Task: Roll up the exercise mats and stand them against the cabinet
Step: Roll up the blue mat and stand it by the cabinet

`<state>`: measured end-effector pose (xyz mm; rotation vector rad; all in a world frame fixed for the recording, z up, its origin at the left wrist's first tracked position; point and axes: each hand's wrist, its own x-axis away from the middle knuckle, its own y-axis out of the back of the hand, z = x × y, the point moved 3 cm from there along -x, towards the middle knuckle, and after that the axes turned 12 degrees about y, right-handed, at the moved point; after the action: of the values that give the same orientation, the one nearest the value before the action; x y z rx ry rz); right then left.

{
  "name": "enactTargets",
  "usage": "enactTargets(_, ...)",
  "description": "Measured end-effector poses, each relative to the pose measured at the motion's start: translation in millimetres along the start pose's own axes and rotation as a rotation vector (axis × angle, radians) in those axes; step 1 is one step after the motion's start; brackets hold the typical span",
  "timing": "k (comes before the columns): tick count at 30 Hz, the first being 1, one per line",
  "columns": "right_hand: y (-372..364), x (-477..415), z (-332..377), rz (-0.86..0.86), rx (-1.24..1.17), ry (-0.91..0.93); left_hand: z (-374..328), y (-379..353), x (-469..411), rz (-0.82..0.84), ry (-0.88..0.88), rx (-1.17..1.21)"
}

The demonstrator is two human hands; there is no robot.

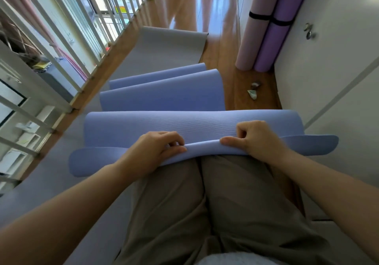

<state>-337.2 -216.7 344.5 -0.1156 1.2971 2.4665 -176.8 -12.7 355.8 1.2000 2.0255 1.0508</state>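
Observation:
A blue exercise mat lies in loose waves on a grey mat that runs along the floor. Its near edge is folded over across my knees. My left hand pinches that folded edge between thumb and fingers. My right hand grips the same edge a little to the right, fingers curled, thumb flat on the fold. Two rolled mats, a pink one and a purple one, stand upright against the white cabinet, each bound by a black strap.
A white railing runs along the left side of the mats. A strip of wooden floor separates the mats from the cabinet, with two small objects lying on it. Pink curtains hang at the far end.

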Motion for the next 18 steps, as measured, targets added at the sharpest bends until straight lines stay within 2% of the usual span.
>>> enactTargets(3, 2, -17, -9, 0.109, -0.015, -0.082, 9, -5, -7, -0.031, -0.106, 0.007)
enactTargets(7, -2, -24, -15, 0.034, 0.072, -0.113, 19, -5, -18, -0.157, -0.073, -0.032)
enactTargets(9, -7, -26, -23, 0.01, 0.068, -0.197, 19, -4, -24, -0.178, -0.063, -0.002)
enactTargets(13, -17, -37, -39, 0.09, 0.001, -0.309, 12, -3, -15, -0.321, -0.206, 0.051)
enactTargets(16, -21, -44, -46, 0.108, -0.022, -0.351, 11, -5, -6, -0.301, -0.295, -0.038)
enactTargets(18, -21, -47, -43, 0.022, 0.003, -0.302, 13, -4, -4, -0.256, -0.3, -0.13)
